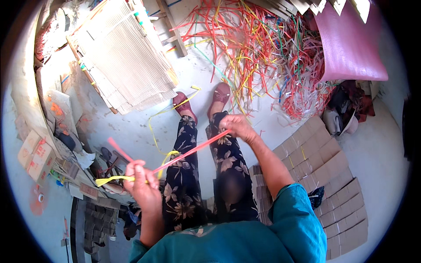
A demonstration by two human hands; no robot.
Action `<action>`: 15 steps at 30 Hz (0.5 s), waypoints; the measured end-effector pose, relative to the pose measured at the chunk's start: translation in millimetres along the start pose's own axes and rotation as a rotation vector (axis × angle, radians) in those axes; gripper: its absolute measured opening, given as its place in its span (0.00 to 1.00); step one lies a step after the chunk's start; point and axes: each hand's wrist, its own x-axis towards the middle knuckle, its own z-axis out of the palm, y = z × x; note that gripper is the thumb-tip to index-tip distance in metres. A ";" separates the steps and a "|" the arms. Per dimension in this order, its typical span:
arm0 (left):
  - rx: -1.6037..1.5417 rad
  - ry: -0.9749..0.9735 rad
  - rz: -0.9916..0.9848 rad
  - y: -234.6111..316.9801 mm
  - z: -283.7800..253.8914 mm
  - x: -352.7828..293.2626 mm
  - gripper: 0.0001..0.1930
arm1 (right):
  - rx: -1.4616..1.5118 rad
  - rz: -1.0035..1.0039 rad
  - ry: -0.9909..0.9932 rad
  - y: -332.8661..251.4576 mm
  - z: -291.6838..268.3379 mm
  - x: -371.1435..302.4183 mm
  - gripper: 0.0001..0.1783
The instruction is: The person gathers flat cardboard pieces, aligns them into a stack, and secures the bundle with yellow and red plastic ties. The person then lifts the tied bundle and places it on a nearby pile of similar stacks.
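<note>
Between my two hands a red plastic strap (193,151) is stretched taut across my lap, rising toward the right. My left hand (142,179) is closed on it, with a loose red end sticking out past the fingers. A yellow strap (115,179) is also in the left hand; its end pokes out to the left. More yellow strap trails from there over my knee and down to the floor near my left shoe. My right hand (238,126) pinches the other part of the red strap above my right knee.
A stack of flat cardboard (123,57) lies ahead on the left. A tangled heap of red, yellow and clear straps (272,57) covers the floor ahead right, beside a pink sheet (351,44). Bundled cardboard pieces (324,175) stand at my right; a cardboard box (37,158) is far left.
</note>
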 end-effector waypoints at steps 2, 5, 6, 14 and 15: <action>0.006 0.046 0.014 1.8 -17.4 6.4 0.09 | -0.437 -0.223 0.083 28.2 -25.7 22.5 0.09; 0.074 0.023 0.032 3.5 -39.6 9.4 0.09 | -0.852 -0.460 0.190 38.0 -30.8 31.6 0.09; 0.100 0.030 0.041 3.5 -43.8 10.8 0.09 | -0.951 -0.483 0.227 33.3 -30.1 32.1 0.10; 0.136 -0.132 0.055 10.5 -66.6 15.7 0.10 | -1.181 -0.485 0.286 49.8 -25.3 19.9 0.12; 0.157 -0.166 0.082 11.1 -64.1 13.2 0.09 | -1.209 -0.462 0.289 54.9 -24.4 11.5 0.12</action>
